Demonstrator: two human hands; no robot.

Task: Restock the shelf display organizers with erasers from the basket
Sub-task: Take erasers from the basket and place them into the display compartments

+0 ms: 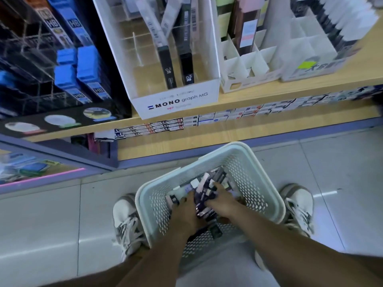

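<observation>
Down between our feet, in the basket [248, 172], both hands meet over one bundle of erasers [204, 201]. Our left hand [186, 214] cups the bundle from its left side, fingers curled against it. Our right hand [222, 200] closes on it from the right, fingers bent over the top. So the bundle sits clamped between the two hands, low inside the basket, with more erasers loose around and under it. Blur hides whether it is clear of those beneath. The erasers are small blocks in dark purple and white sleeves. The basket is pale mint plastic with a rounded rectangular rim and walls pierced by rows of small holes. It stands on a floor [41, 214] of large glossy pale grey tiles. A white and grey laced left shoe [126, 220] is just beside its left wall, and the right shoe [298, 208] is just beside its right. Beyond, a lower shelf [186, 141] of light wood grain carries rows of small flat packets [207, 119] packed edge to edge. Above it, on the upper shelf [269, 89], stands a white MONO graph MG box [178, 100] with clear dividers and two black cases marked 0.5. Left of it, blue HB packs [87, 65] stand in a black organizer. To its right is a white cardboard organizer [244, 63] with slanted cells.
</observation>
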